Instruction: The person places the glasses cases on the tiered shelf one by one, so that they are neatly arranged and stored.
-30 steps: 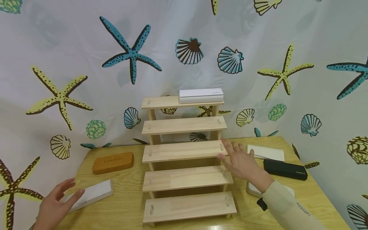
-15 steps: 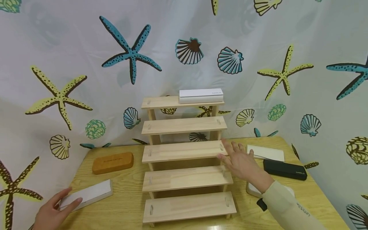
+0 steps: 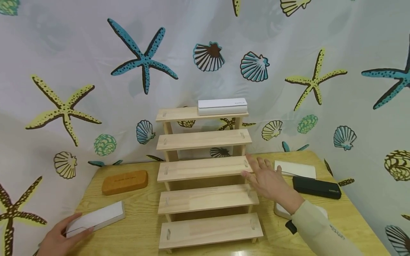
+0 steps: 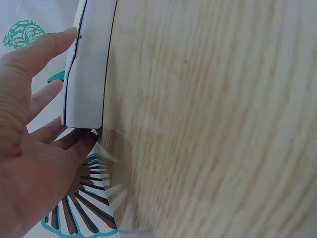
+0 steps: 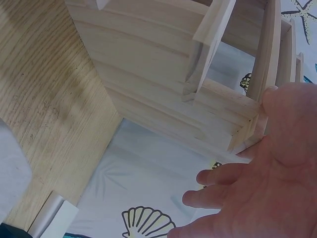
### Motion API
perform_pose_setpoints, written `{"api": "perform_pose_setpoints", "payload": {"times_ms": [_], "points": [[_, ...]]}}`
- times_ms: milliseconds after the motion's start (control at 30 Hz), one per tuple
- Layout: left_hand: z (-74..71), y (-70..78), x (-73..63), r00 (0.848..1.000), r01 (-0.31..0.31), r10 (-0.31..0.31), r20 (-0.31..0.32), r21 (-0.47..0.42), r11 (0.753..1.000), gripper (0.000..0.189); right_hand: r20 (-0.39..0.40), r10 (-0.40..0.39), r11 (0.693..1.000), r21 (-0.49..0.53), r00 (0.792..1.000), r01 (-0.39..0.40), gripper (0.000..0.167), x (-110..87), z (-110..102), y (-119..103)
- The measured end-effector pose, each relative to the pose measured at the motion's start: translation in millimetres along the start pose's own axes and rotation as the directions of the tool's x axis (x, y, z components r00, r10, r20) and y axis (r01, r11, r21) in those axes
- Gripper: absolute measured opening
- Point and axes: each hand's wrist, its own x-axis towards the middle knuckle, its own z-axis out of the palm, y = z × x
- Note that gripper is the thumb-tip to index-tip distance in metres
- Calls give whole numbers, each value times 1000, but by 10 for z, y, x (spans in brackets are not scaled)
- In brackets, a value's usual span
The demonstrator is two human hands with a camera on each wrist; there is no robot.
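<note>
While I watch remotely, the left hand (image 3: 61, 236) grips the white case (image 3: 101, 215), thumb and fingers astride its end, on the table (image 3: 136, 227) at eight o'clock. At four, the right hand (image 3: 269, 179) pinches the middle step (image 3: 201, 168) of the wooden rack (image 3: 208, 199).

It's a curtained corner of some room: starfish cloth (image 3: 198, 83) hangs from ten to two o'clock behind a wooden table (image 3: 134, 224).
</note>
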Motion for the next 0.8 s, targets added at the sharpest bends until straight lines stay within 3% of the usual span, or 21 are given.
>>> {"api": "perform_pose_setpoints", "payload": {"times_ms": [167,300,467,667,800], "points": [[-27,-89,-8,999,14,-14,43,-5,1000,119,11,3,1000,5,1000,-3,74,1,-8,-25],[-42,-130,5,999,-9,10,47,-2,1000,119,15,8,1000,7,1000,-8,73,-7,-31,-37],[-48,-162,37,998,-53,53,43,19,998,119,14,4,1000,5,1000,-4,73,-8,-39,-37],[-41,-192,55,988,-157,156,16,93,983,116,6,4,1000,4,1000,-4,73,-9,-30,-29],[-21,-195,40,984,-171,175,-22,116,978,112,2,-2,1000,-7,1000,2,73,-4,-28,-29]]}}
